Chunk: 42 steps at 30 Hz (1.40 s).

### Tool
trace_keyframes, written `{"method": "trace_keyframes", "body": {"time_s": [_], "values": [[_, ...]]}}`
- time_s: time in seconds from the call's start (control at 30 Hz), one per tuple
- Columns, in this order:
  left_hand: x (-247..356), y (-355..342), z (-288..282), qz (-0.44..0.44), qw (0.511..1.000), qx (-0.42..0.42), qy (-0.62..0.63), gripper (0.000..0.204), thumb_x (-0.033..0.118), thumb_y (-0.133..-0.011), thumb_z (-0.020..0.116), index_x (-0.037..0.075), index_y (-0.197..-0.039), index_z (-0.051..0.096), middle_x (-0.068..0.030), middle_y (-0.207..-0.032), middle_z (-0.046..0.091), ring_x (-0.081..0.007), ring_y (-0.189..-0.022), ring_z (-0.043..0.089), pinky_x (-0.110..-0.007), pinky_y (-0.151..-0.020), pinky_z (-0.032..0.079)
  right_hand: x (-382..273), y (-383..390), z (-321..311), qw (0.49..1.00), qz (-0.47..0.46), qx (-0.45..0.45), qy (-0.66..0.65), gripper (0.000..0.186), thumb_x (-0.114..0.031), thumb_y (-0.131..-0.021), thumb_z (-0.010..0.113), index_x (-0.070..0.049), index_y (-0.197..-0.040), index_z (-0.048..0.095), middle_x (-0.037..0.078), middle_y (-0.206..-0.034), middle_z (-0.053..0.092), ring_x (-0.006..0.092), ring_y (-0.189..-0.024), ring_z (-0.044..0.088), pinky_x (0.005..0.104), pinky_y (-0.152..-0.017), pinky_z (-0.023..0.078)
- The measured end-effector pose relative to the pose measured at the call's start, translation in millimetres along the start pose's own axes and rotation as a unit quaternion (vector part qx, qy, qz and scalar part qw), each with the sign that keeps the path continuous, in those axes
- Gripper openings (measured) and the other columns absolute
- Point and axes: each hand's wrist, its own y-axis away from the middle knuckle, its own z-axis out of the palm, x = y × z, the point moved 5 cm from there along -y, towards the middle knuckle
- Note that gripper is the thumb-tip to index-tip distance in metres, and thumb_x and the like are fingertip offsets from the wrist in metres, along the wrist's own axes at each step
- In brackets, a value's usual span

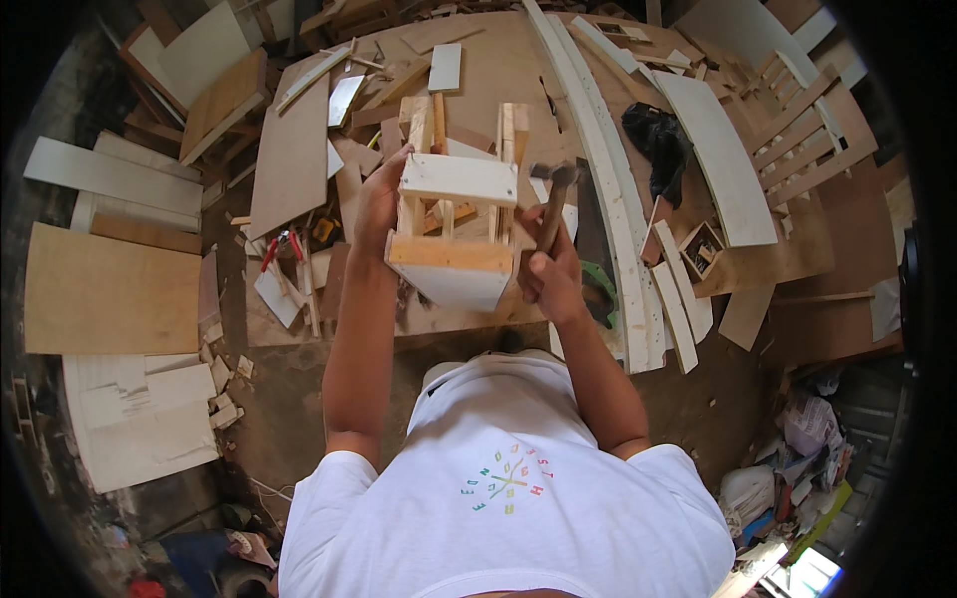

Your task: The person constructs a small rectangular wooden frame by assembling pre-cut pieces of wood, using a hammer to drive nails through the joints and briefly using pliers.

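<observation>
In front of my chest I have a small wooden frame (459,179), built of bare posts with white-faced boards across it. A white seat-like board with a bare wood edge (451,252) forms its near end. My left hand (379,204) grips the frame along its left side, most fingers hidden behind it. At the right side, my right hand (558,267) is closed round the handle of a hammer (550,221), whose dark head points up beside the frame. Whether the right fingers also touch the frame, I cannot tell.
Offcuts and boards litter the worktable (488,70). Long white planks (608,159) run along its right part, near a black plastic bag (656,140) and a small box (701,249). Red-handled pliers (269,252) lie at the left. Panels (110,289) are stacked further left.
</observation>
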Motion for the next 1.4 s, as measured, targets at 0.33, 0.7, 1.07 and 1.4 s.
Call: {"method": "trace_keyframes", "body": {"time_s": [0.33,0.7,1.07,1.4], "values": [[-29.8,-20.3,-10.8,-0.072,0.990,0.110,0.054,0.040,0.029,-0.111,0.048,-0.001,-0.132,0.062,-0.0222,-0.107,0.073,-0.0293,-0.085,0.076,-0.040,-0.069,0.067,-1.1,6.4,-16.5,0.985,0.082,0.089,0.125,0.062,-0.015,-0.091,0.085,-0.005,-0.141,0.050,0.007,-0.105,0.072,0.0078,-0.083,0.065,0.0226,-0.067,0.051],[-36.0,116.3,6.1,0.075,0.785,0.062,-0.612,0.102,0.066,-0.084,0.079,-0.003,-0.153,0.048,-0.0176,-0.123,0.069,-0.0306,-0.112,0.068,-0.044,-0.101,0.051,32.5,4.3,-14.8,0.946,0.118,0.288,-0.088,0.042,-0.031,-0.096,0.081,-0.009,-0.123,0.056,-0.003,-0.081,0.055,0.0045,-0.050,0.042,0.0246,-0.041,0.033],[-85.3,121.5,-16.1,0.090,0.576,0.007,-0.812,0.129,0.052,-0.061,0.095,0.004,-0.163,0.033,-0.0279,-0.139,0.054,-0.0445,-0.128,0.057,-0.053,-0.106,0.049,96.6,20.8,-36.5,0.916,0.110,0.367,-0.116,0.029,-0.029,-0.098,0.077,-0.014,-0.111,0.056,-0.002,-0.087,0.053,0.0074,-0.051,0.040,0.0250,-0.042,0.032],[-92.6,63.1,-4.5,0.107,0.534,-0.053,-0.837,0.117,0.056,-0.069,0.085,0.009,-0.164,0.035,-0.0310,-0.152,0.043,-0.0477,-0.140,0.047,-0.058,-0.117,0.037,98.8,-21.7,-69.4,0.897,0.014,0.424,-0.122,0.031,-0.027,-0.099,0.077,-0.009,-0.110,0.054,0.000,-0.084,0.053,0.0086,-0.049,0.042,0.0263,-0.041,0.036]]}}
